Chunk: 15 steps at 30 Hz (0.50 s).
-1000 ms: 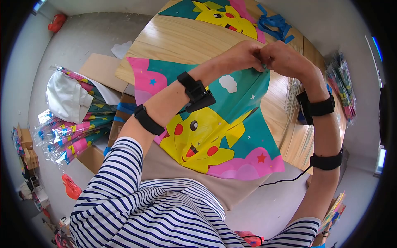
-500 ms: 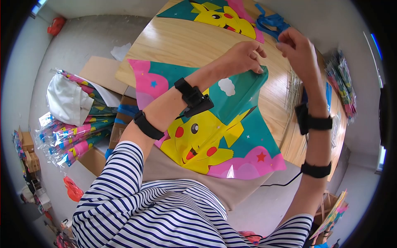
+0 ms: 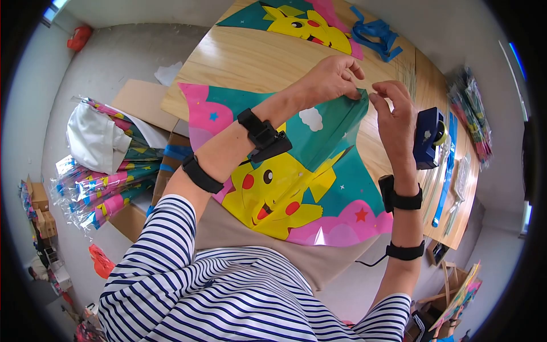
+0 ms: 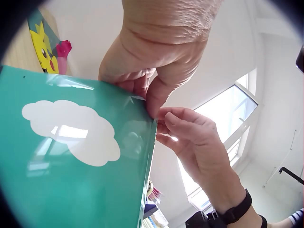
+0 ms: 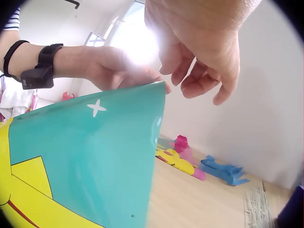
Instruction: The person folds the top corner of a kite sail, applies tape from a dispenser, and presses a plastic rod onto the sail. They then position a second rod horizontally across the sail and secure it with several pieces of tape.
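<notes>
Head view, sheet: our kite sheet lies on the table, its 12 o'clock corner lifted.
Head view, left hand: our left hand pinches that corner.
Head view, right hand: our right hand hovers at the corner's 3 o'clock, with a tape dispenser further toward 3 o'clock.
Left wrist view, grip: the thumb presses the teal film's edge. We cannot tell whether the right fingertips touch it.
Right wrist view, right hand: the fingers are loosely curled, and we see nothing in them.
Handling: we judge the film light, floppy, slick and easily creased, so pinch it at a corner or an edge.
</notes>
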Motion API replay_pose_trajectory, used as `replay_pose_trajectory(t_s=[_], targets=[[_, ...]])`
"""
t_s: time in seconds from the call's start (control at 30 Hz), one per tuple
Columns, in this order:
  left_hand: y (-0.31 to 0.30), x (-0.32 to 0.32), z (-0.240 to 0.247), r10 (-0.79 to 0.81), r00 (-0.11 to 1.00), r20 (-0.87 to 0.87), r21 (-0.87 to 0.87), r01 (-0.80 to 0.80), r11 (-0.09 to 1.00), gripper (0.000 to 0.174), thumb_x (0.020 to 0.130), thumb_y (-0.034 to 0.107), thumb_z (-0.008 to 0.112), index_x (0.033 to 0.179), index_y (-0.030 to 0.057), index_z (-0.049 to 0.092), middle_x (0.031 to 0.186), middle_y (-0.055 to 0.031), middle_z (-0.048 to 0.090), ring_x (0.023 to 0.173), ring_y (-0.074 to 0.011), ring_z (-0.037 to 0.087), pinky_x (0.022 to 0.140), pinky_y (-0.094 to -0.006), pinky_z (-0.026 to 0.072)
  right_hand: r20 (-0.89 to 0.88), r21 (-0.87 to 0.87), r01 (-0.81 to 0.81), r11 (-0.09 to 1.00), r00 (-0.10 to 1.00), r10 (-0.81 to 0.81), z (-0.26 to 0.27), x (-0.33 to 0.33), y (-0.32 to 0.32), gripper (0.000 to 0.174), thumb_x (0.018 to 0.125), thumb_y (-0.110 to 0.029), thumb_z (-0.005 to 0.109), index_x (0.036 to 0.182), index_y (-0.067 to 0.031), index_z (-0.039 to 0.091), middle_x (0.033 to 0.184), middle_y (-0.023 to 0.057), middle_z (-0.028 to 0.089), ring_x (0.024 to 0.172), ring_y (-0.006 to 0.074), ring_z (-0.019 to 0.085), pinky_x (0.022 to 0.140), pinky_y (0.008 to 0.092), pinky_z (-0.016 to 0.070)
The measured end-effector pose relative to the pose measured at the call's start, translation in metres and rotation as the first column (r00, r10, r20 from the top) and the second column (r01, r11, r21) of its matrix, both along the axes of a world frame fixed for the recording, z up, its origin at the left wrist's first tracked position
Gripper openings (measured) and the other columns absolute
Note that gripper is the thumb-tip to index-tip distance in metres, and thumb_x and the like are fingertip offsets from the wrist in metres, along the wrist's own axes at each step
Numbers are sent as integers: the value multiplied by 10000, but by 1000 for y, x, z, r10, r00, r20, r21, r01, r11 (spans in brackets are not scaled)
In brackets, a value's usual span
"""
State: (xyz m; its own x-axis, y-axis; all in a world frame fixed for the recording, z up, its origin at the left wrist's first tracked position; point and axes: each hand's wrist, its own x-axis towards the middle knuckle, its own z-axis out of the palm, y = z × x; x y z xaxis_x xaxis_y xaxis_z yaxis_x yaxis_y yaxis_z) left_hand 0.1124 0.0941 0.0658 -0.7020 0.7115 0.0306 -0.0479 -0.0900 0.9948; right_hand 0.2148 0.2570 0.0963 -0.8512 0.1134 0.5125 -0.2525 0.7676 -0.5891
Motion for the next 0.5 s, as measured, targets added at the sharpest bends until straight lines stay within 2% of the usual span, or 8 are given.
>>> replay_pose_trajectory(t_s=[0.03,0.13,0.23,0.27,0.37,0.5], targets=[[0,0,0,4,1000,-7,-3,-4,1000,331,835,-17,699,1147,-3,588,873,-70,710,861,-121,677,799,-251,511,-27,1,13,1000,1000,-13,0,1,-1,145,817,10,711,960,21,689,959,111,673,844,247,676,720,334,517],[0,1,-1,19,1000,-21,-10,-19,1000,324,831,-18,698,1137,-5,591,866,-63,710,850,-114,671,789,-251,508,-103,148,-2,989,995,17,-6,4,5,165,799,5,715,962,5,693,966,114,668,858,290,659,730,361,513],[3,1,-2,26,999,-19,-8,-26,1000,315,827,-21,696,1125,-3,596,854,-56,708,843,-111,668,784,-250,506,-101,200,22,979,995,-2,-11,4,-3,175,781,11,717,955,-5,696,958,118,662,870,322,639,749,387,507],[3,2,-1,23,1000,-17,-2,-23,1000,310,826,-22,695,1120,-1,599,850,-54,707,841,-111,668,784,-250,506,-108,191,26,981,994,-5,-13,2,-3,144,788,8,716,931,-5,696,948,115,661,875,328,631,756,405,502],[2,2,-1,22,1000,-6,16,-22,1000,300,825,-24,692,1109,1,603,843,-51,704,831,-109,668,784,-247,505,-74,133,2,991,997,8,-15,-2,-1,123,797,2,716,918,-6,695,936,118,662,857,316,646,741,390,506],[2,1,-1,5,1000,-25,20,-4,1000,270,834,-27,683,1092,5,611,835,-45,701,801,-106,663,787,-239,504,58,-52,-20,998,998,23,-14,-7,3,105,819,-9,714,919,5,686,887,121,675,804,257,657,717,353,509]])
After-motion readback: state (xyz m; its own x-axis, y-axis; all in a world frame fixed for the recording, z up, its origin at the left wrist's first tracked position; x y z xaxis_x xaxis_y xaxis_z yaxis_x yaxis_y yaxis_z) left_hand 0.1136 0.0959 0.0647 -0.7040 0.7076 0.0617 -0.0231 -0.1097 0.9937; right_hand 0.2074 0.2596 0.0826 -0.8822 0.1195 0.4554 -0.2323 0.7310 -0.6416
